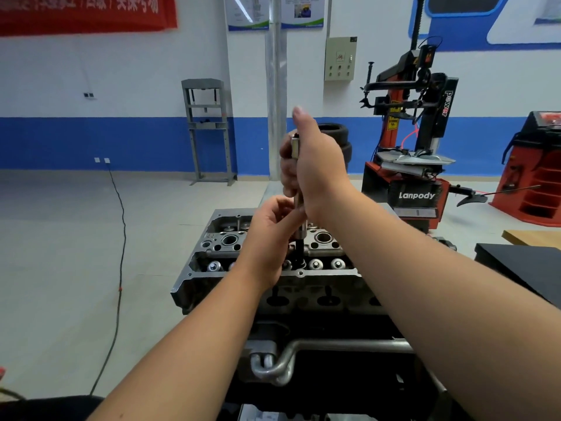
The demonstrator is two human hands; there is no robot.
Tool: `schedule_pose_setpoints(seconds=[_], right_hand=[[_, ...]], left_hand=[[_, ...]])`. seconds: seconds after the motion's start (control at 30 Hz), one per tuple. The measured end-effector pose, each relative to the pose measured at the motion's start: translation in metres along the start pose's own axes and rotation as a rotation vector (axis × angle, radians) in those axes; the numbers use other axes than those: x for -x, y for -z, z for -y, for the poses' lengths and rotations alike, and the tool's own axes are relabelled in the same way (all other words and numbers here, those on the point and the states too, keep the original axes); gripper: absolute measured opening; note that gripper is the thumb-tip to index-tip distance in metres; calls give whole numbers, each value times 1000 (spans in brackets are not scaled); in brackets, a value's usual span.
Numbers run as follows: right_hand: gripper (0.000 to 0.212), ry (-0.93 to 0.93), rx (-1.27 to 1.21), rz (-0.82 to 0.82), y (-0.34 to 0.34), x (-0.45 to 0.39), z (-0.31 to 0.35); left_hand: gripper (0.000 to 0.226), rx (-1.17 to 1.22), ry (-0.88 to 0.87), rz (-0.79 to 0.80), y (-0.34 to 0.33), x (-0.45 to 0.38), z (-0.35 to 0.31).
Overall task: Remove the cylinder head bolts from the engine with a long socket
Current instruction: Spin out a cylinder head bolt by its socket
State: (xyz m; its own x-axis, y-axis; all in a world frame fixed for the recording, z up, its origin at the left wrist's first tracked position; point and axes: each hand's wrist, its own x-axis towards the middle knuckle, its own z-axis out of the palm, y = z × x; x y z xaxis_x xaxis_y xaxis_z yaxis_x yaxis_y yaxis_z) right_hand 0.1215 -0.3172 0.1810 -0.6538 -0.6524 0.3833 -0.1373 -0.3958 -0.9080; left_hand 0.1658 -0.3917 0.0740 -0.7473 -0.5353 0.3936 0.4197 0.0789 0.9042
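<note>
Upright over the middle of the head (pixel 273 287), one socket (pixel 296 165) is held: right hand (pixel 318 171) is wrapped round its upper shaft, left hand (pixel 270 238) is pinched on the lower part. Steel, it is judged stiff, heavy, perhaps oily. One dark bolt (pixel 300 252) is seen below it.

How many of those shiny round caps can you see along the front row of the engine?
3 clearly: one at the left, two at the right. The left hand and the long socket cover the middle of the row, so more may be hidden.
</note>
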Motion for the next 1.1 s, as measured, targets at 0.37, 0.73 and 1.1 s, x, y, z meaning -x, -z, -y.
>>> schedule_pose_setpoints(seconds=[0.37,0.73,1.1], right_hand=[[38,-7,45,-74,8,-1,5],[28,217,91,-100,12,-3,-7],[41,163,6,-33,5,0,-9]], left_hand=[[40,-29,39,-60,-3,1,-2],[46,-7,59,86,-1,2,-2],[43,17,77,166,2,2,-5]])
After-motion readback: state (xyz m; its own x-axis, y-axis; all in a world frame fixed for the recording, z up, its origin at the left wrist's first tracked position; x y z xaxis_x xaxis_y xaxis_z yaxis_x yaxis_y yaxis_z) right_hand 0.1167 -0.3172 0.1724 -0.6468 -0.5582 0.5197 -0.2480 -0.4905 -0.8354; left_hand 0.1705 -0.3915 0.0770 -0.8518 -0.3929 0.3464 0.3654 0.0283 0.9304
